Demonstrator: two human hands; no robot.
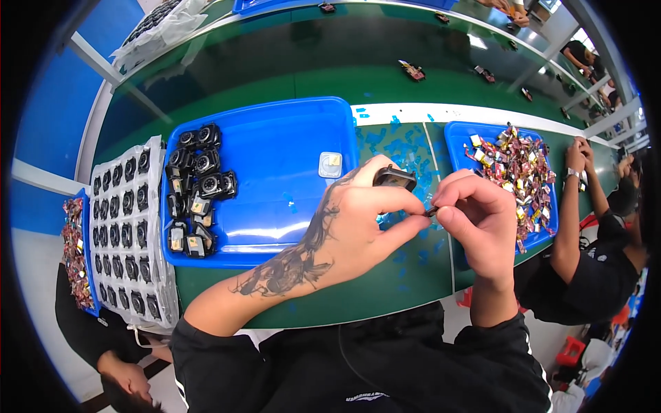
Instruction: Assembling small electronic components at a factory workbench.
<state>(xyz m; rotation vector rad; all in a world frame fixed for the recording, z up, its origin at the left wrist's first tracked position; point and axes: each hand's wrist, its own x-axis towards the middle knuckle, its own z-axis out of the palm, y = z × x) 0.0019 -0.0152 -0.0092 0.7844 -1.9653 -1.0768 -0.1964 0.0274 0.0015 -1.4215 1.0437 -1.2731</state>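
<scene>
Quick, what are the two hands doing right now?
Left hand: closed, holding a small black part.
Right hand: closed, fingers pinched by the left fingertips; what it holds cannot be told.

Clear plastic blister tray (127, 230) at left of frame: rectangular, rows of pockets each holding a small black round part. Crumpled clear plastic bag (162, 26) in the upper left, dark parts inside. No labels, signs or screens visible.

The right half of the blue tray (275, 172) lies open save one small clear packet (330, 164), black camera modules (196, 186) crowding its left side, a co-worker's forearm (571, 220) bordering the right.
</scene>
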